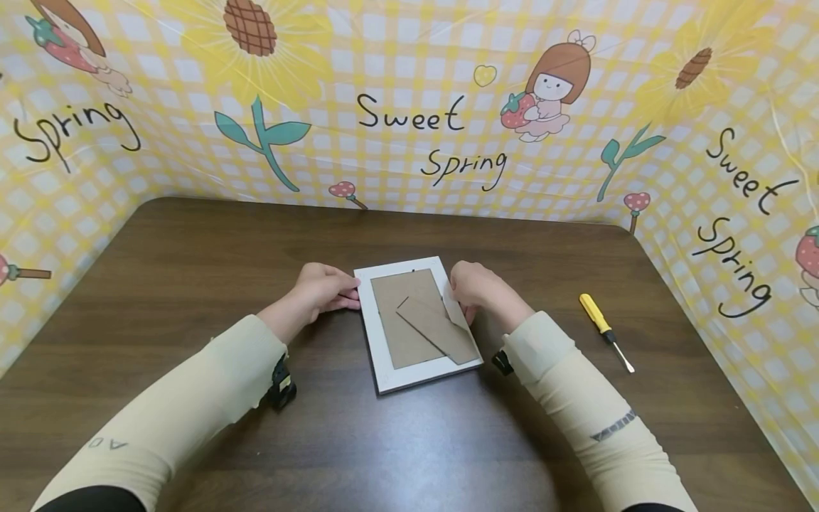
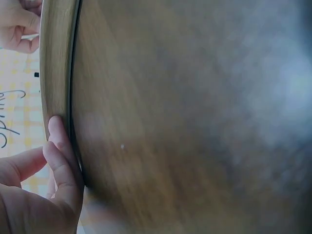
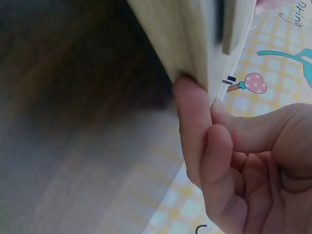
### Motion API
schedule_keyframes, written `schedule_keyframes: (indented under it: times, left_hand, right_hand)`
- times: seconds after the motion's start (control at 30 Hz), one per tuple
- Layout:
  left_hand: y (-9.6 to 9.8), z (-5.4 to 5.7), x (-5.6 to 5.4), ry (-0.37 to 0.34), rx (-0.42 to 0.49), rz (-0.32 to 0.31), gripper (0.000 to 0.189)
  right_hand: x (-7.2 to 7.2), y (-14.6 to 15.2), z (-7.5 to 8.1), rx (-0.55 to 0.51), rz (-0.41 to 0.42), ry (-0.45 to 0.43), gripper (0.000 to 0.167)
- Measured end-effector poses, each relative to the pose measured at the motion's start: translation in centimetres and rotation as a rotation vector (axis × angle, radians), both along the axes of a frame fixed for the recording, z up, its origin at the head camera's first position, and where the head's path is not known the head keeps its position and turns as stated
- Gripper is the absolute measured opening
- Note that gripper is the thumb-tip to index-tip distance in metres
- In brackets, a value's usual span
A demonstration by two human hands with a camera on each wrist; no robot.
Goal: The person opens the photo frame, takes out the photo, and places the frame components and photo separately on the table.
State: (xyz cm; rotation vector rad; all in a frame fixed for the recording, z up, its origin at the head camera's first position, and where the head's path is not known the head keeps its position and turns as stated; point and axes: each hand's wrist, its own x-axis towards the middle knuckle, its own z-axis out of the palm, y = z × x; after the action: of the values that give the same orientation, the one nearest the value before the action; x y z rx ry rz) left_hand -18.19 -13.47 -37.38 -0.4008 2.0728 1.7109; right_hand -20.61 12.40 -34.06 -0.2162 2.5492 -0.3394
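Note:
A picture frame [image 1: 375, 341] lies back side up on the dark wooden table, its back border white. Its brown backing board [image 1: 403, 341] carries a slanted stand leg [image 1: 441, 333] across it. My left hand [image 1: 323, 290] holds the frame's left side near the far corner; in the left wrist view its fingertips [image 2: 57, 129] rest along the wood-toned side. Opposite it, my right hand [image 1: 480, 286] pinches the right edge. Seen from the right wrist, the thumb [image 3: 243, 131] is at the white back and the index finger [image 3: 192, 107] presses the outer side.
To the right of the right hand lies a screwdriver [image 1: 601, 327] with a yellow handle, its tip toward the near right. A yellow checked cloth [image 1: 397, 71] printed with flowers and lettering rises behind and beside the table [image 1: 224, 227].

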Motion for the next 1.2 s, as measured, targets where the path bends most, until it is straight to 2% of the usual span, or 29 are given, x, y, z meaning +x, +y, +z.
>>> schedule_keyframes:
  times: [0.33,0.57,0.7,0.8,0.93,1.07,1.2]
  left_hand:
    - [0.0,0.2,-0.8,-0.007,-0.047,-0.04,0.038]
    - [0.1,0.3,-1.5,0.006,-0.101,-0.072,0.036]
    - [0.1,0.3,-1.3,0.023,-0.137,-0.11,0.036]
    - [-0.4,0.5,0.1,0.042,-0.171,-0.183,0.043]
    - [-1.0,1.1,3.1,0.079,-0.246,-0.264,0.057]
    - [-0.7,1.7,5.4,0.131,-0.334,-0.263,0.062]
    - [0.4,2.0,6.5,0.146,-0.379,-0.246,0.061]
  right_hand:
    - [1.0,1.3,-0.5,-0.261,-0.104,-0.12,0.009]
    - [1.8,1.7,-0.6,-0.351,-0.122,-0.189,0.009]
    - [2.0,1.8,-0.5,-0.398,-0.133,-0.202,0.011]
    - [2.3,1.5,-0.7,-0.415,-0.135,-0.189,0.011]
    - [2.8,1.1,-0.5,-0.379,-0.128,-0.094,0.014]
    - [3.7,1.6,1.1,-0.346,-0.144,0.053,0.022]
    - [4.7,1.9,2.7,-0.334,-0.112,0.13,0.026]
